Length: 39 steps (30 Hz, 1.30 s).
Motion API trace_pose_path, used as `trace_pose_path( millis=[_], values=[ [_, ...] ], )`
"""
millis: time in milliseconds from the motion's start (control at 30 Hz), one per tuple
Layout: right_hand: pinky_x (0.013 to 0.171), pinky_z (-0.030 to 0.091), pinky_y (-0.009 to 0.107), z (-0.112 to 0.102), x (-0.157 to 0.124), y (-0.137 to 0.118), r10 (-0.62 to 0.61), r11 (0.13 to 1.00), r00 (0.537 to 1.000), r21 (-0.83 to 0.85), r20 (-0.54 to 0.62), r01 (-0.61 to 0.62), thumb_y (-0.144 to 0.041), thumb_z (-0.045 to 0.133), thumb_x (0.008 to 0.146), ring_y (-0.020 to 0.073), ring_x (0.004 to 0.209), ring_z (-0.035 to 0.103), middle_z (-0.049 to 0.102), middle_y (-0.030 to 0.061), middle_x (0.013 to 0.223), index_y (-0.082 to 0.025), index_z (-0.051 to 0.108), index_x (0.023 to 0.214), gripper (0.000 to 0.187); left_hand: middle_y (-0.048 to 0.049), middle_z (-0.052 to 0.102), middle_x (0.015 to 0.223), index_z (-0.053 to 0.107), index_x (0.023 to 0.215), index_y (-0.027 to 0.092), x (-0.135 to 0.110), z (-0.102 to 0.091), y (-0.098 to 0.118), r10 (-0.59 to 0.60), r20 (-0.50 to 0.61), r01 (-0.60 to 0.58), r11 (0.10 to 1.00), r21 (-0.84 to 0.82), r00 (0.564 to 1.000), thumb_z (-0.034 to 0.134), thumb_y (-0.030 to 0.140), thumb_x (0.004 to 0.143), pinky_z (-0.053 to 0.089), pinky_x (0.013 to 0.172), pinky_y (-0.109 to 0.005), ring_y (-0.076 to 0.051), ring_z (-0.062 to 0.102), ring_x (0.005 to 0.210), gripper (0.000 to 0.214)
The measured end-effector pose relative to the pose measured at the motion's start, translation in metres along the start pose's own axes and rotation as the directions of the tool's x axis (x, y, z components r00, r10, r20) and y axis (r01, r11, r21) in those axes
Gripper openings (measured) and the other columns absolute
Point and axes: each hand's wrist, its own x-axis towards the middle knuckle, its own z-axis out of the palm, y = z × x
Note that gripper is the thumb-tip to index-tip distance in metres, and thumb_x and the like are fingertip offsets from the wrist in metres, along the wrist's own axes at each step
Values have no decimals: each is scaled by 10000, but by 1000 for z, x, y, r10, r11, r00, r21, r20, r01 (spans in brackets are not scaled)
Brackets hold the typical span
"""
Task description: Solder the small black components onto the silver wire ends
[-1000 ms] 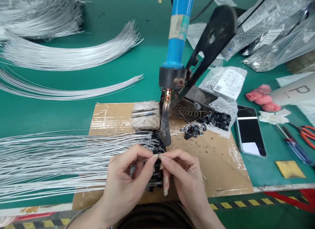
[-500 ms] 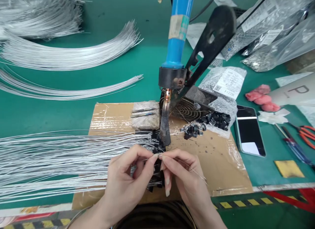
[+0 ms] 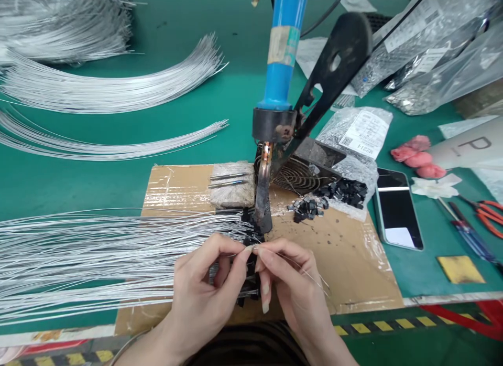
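My left hand (image 3: pixel 204 292) and my right hand (image 3: pixel 293 282) meet fingertip to fingertip just below the tip of a blue-handled soldering iron (image 3: pixel 281 67). Both pinch a thin silver wire (image 3: pixel 310 276) at a small black component (image 3: pixel 250 243), with the wire trailing off to the right. A fan of silver wires (image 3: pixel 78 256) with black parts on their ends lies to the left, under my left hand. Everything sits on a taped cardboard sheet (image 3: pixel 353 261).
Loose black components (image 3: pixel 341 193) spill from a plastic bag behind the iron's black stand (image 3: pixel 334 62). A phone (image 3: pixel 398 208), pink putty lumps (image 3: pixel 418 156), red-handled scissors (image 3: pixel 489 214) and a blue screwdriver lie at the right. More wire bundles (image 3: pixel 98 88) curve across the green mat.
Almost nothing: both hands stay pinched at the same spot under the iron tip, with only slight finger shifts.
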Motion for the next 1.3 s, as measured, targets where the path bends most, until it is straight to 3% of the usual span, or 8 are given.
trace_pose_path(
  millis=[400, 600, 667, 800, 833, 967, 1167, 1300],
  values=[
    [366, 535, 131, 5, -5, 11, -50, 996, 998, 66, -44, 53, -323, 865, 858, 57, 365, 595, 740, -3, 652, -210, 874, 842, 114, 26, 665, 692, 669, 886, 230, -3, 3, 2, -74, -26, 72, 995, -71, 997, 664, 159, 994, 466, 551, -240, -122, 611, 603, 130],
    [428, 581, 198, -9, -6, -3, -148, 974, 986, -184, -82, 131, -408, 816, 911, 104, 470, 653, 774, 39, 746, -227, 882, 980, 205, 37, 649, 681, 677, 867, 226, 1, 2, 1, -152, -18, 149, 982, -114, 988, 674, 197, 991, 423, 519, -215, -103, 558, 572, 127],
    [471, 589, 221, -27, -2, -18, -344, 882, 924, -396, -167, 256, -392, 820, 911, 121, 516, 679, 797, 49, 790, -233, 878, 998, 191, 38, 648, 695, 688, 886, 225, 3, 0, 1, -190, -24, 185, 973, -141, 981, 691, 209, 977, 411, 509, -206, -97, 536, 564, 92],
    [608, 624, 292, -76, 11, -50, -717, 473, 672, -838, -187, 272, -357, 838, 884, 156, 655, 705, 812, 57, 950, -234, 860, 1016, 181, 29, 684, 727, 736, 932, 236, 6, -3, 1, -231, -7, 226, 958, -179, 973, 707, 235, 966, 420, 508, -188, -95, 537, 572, 44],
    [648, 623, 305, -87, 15, -56, -751, 341, 649, -912, -119, 227, -360, 822, 893, 172, 715, 711, 803, 60, 964, -231, 853, 1020, 184, 24, 698, 738, 747, 930, 238, 6, -3, 2, -233, 0, 229, 957, -179, 973, 708, 236, 964, 424, 510, -187, -96, 546, 578, 51],
    [641, 569, 299, -108, 25, -69, -671, 20, 729, -979, 137, 203, -307, 759, 940, 165, 699, 675, 750, 28, 873, -219, 824, 1024, 138, 19, 708, 735, 752, 891, 236, 7, -3, 1, -244, 0, 240, 954, -179, 970, 723, 228, 947, 425, 514, -188, -99, 569, 589, 64],
    [593, 535, 272, -105, 23, -66, -676, -120, 694, -967, 246, 226, -272, 717, 978, 135, 638, 643, 732, 20, 888, -207, 761, 947, 84, 29, 681, 702, 741, 861, 230, 9, -3, 2, -210, 6, 208, 960, -185, 978, 715, 223, 948, 392, 495, -195, -90, 533, 555, 91],
    [629, 558, 296, -107, 18, -59, -734, 12, 672, -987, 99, 158, -326, 767, 941, 142, 612, 653, 752, 22, 872, -206, 759, 921, 122, 33, 674, 710, 740, 867, 236, 10, -4, 3, -216, 25, 217, 960, -179, 976, 705, 214, 952, 385, 505, -196, -90, 524, 563, 94]
  ],
)
